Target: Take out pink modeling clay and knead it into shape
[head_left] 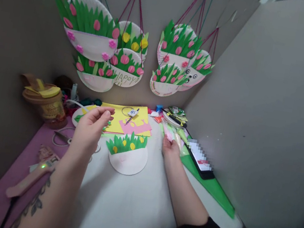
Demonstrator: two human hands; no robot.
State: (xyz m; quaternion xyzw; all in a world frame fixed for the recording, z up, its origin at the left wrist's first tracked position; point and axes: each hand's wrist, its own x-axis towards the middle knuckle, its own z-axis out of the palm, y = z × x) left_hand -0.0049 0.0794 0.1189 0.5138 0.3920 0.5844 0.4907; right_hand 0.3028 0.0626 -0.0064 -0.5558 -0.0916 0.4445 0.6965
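Paper-plate baskets, seven counted, hanging on the back wall in two clusters: four at left, three at right, each with green paper grass and pink or yellow flowers, strung on coloured yarn. One more half-plate basket lying flat on the white table, between the two hands; three yellow flowers on its green grass.

Left hand raised above the table, just left of the flat basket, thumb and forefinger pinched together, other fingers loosely curled; whether anything sits in the pinch, cannot tell. Right hand down at the table's right side, fingers resting on a bundle of pale pink and green paper strips, half open, not clearly gripping.

Behind the basket, one stack of yellow and pink paper sheets. At far left, one lidded cup. Near the left forearm, one pink glue gun with a green light lit, lying on a purple mat; one pair of scissors just beyond it. Along the right wall, one phone lying on a long green paper sheet.
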